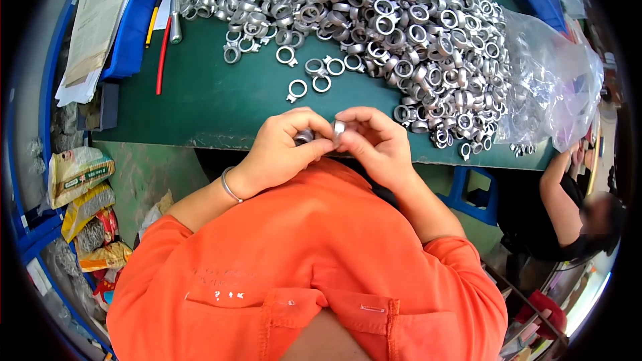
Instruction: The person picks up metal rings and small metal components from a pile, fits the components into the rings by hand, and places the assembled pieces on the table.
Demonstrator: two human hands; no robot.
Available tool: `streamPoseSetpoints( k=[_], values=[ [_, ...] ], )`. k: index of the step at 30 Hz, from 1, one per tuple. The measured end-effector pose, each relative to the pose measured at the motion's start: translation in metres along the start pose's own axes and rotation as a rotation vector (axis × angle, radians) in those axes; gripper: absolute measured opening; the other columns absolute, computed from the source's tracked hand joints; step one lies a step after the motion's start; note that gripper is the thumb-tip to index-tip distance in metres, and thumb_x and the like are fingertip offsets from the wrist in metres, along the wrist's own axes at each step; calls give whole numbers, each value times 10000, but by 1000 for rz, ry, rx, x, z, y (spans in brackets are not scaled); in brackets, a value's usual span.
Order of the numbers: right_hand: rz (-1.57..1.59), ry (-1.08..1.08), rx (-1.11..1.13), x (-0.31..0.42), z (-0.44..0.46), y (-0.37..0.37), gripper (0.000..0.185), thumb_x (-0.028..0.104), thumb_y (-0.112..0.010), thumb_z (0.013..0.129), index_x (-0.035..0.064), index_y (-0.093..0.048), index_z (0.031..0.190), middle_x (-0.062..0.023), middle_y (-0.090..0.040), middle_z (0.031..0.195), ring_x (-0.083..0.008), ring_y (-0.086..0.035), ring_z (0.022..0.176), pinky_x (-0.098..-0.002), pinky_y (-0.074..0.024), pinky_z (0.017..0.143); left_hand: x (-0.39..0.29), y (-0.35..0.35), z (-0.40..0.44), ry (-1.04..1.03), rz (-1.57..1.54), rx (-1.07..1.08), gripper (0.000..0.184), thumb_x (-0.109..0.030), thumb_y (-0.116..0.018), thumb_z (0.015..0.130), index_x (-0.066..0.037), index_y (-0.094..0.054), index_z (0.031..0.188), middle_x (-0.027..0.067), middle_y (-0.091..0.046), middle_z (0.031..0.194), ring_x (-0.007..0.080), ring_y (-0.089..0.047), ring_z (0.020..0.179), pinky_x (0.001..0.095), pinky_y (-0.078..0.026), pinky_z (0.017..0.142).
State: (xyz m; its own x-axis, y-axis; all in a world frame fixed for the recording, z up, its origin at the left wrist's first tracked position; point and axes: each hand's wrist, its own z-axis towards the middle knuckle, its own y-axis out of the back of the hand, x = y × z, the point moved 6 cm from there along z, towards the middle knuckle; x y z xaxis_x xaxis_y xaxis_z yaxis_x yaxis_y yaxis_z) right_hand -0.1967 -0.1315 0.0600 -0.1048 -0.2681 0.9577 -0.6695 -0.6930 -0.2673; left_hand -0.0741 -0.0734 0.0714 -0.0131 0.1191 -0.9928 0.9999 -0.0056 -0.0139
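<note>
Left hand (284,142) and right hand (381,146), fingers pinching one metal ring (339,127) (left's also got a second ring (303,136) tucked in), big pile (401,27) on the green worktop (200,93).

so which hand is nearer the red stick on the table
Left. The left hand is right of the red stick, at the near edge of the table; the right hand is farther right along that edge.

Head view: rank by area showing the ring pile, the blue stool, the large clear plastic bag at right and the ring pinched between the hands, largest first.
1. Ring pile
2. Clear plastic bag
3. Blue stool, only partly showing
4. Pinched ring, partly covered
</note>
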Motion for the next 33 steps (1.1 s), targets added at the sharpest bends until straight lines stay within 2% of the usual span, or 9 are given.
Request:
streamPoseSetpoints(
  k=[4, 7, 11, 15, 19, 20, 24, 28, 33],
  values=[
    [-568, 509, 78, 36, 1, -13, 197, -34, -693, 653, 43, -619, 818, -111, -584, 994, -266, -571, 890, -329, -474, 756, 22, 2, -1, 394, -571, -71, 220, -127, -530, 880, -19, -518, 1072, 43, -583, 839, 104, -593, 749, 179, -472, 481],
    [-648, 670, 162, 45, 4, -29, 152, -43, -660, 675, 30, -617, 801, -108, -589, 987, -261, -580, 850, -332, -480, 725, 34, -1, -5, 514, -976, -46, 229, -202, -486, 908, -20, -522, 1042, 71, -600, 847, 150, -620, 708, 206, -512, 494],
    [-1068, 535, -155, 30, 34, -7, 242, -45, -564, 755, 20, -583, 988, -130, -533, 831, -300, -565, 716, -348, -476, 620, 42, 7, -12, 510, -879, 46, 172, -161, -512, 888, -13, -554, 965, 92, -609, 854, 172, -630, 697, 235, -540, 536],
    [-1406, 352, -160, 17, 50, -1, 164, 16, -533, 721, 42, -569, 880, -114, -519, 783, -311, -577, 717, -394, -486, 593, 32, 12, -14, 498, -763, -55, 116, -107, -526, 870, -1, -546, 912, 102, -606, 848, 160, -626, 693, 209, -518, 503],
    [-839, 142, -75, 13, 45, 14, 152, 79, -616, 784, 14, -574, 915, -121, -594, 770, -226, -583, 631, -322, -474, 564, 28, 19, -15, 413, -645, -114, 116, -112, -545, 865, 0, -548, 896, 84, -598, 825, 148, -621, 681, 208, -506, 492],
    [-574, -155, -41, -1, 40, 17, 154, 59, -620, 798, 4, -583, 937, -83, -604, 744, -122, -552, 605, -239, -451, 554, 28, 19, -15, 413, -648, -121, 116, -112, -545, 865, 0, -548, 896, 84, -598, 825, 148, -621, 681, 208, -506, 492],
    [-112, -169, -11, 0, 23, 4, 63, 34, -593, 823, -14, -591, 863, -32, -579, 748, -69, -522, 597, -192, -430, 553, 20, 16, -8, 371, -563, -129, 134, -123, -567, 859, 6, -551, 894, 74, -592, 812, 135, -609, 668, 198, -471, 473],
    [-613, 340, 94, 26, 17, -9, 104, -47, -610, 758, 8, -581, 841, -77, -575, 766, -178, -565, 668, -253, -451, 587, 10, 13, 0, 297, -425, -145, 127, -92, -602, 834, 16, -571, 892, 68, -586, 818, 119, -595, 662, 189, -457, 477],
    [-619, 438, 49, 30, 17, -9, 127, -83, -585, 753, 12, -579, 838, -86, -578, 802, -192, -577, 698, -268, -468, 616, 1, 16, -2, 162, -217, -166, 84, -25, -619, 803, 18, -601, 872, 58, -566, 869, 102, -587, 668, 187, -464, 491]
  ],
)
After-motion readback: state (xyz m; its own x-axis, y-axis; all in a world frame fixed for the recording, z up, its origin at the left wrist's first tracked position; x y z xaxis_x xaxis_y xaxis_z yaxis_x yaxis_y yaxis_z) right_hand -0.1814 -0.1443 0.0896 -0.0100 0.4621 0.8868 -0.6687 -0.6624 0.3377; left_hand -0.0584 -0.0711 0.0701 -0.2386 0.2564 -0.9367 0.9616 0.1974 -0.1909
